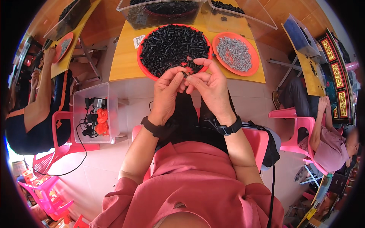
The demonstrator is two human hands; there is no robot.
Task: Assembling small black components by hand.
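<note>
My left hand [166, 90] and my right hand [211, 88] meet in front of the table's near edge. Between their fingertips is a small dark piece [185, 75], pinched from both sides; its exact shape is too small to tell. Just beyond, a round red tray [140, 64] is heaped with small black plastic parts [173, 47]. To its right, an orange-red plate [254, 57] bears many small silvery metal pieces [234, 53]. Both wrists wear black bands.
Clear plastic bins [161, 17] of black parts stand at the back of the yellow table [125, 60]. Left of my legs, another clear bin [80, 102] contains black adapters, cables and orange-red bundles. People sit at tables on both sides, on pink chairs [294, 131].
</note>
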